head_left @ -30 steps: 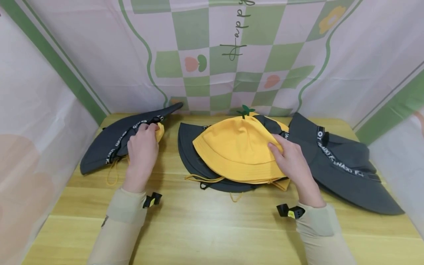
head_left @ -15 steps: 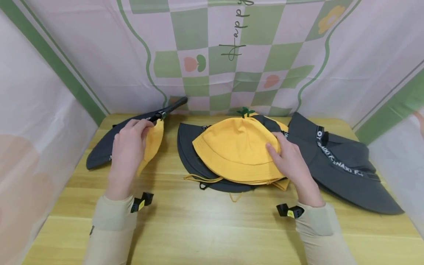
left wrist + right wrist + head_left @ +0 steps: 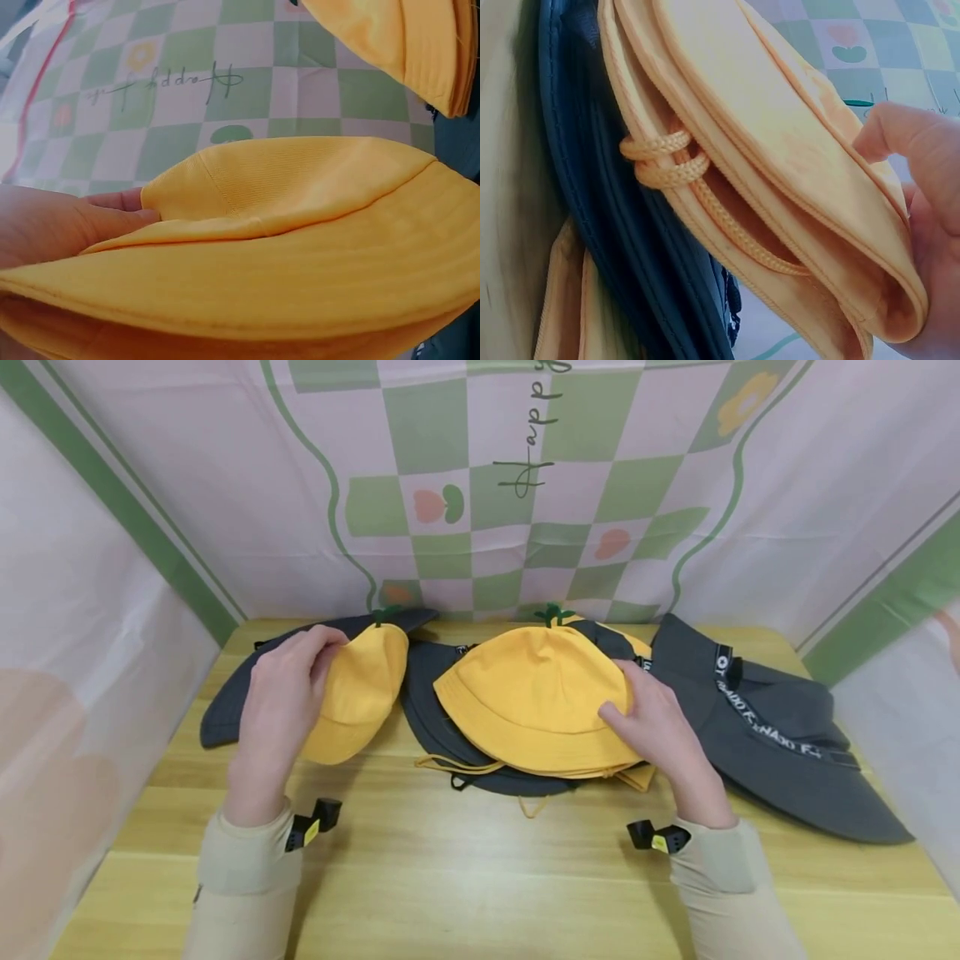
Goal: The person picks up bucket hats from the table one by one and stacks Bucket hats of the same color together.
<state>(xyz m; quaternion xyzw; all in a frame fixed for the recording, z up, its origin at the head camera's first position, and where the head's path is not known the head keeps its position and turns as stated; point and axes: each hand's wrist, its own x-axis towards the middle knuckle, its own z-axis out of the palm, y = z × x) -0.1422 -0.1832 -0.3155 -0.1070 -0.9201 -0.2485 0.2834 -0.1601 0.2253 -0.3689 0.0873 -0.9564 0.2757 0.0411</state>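
My left hand (image 3: 283, 706) grips a yellow bucket hat (image 3: 362, 689) by its left side, thumb and fingers pinching the crown in the left wrist view. A green sprout tops this hat, and it overlaps a dark grey hat (image 3: 232, 702) lying behind it at the left. In the middle, a second yellow bucket hat (image 3: 536, 693) with a sprout lies on a pile of dark and yellow hats. My right hand (image 3: 663, 722) pinches that hat's right side between thumb and fingers. A yellow cord (image 3: 664, 161) loops over the brim edges in the right wrist view.
Under the middle hats are dark grey brims (image 3: 427, 710). A large dark grey hat (image 3: 780, 735) with a lettered band lies at the right. The wooden table (image 3: 480, 877) meets a checkered cloth (image 3: 502, 502) at the back and cloth walls at both sides.
My left hand has drawn the yellow hat out from the dark hat at the left and turned it toward the middle, its crown now showing. My right hand has stayed nearly still.
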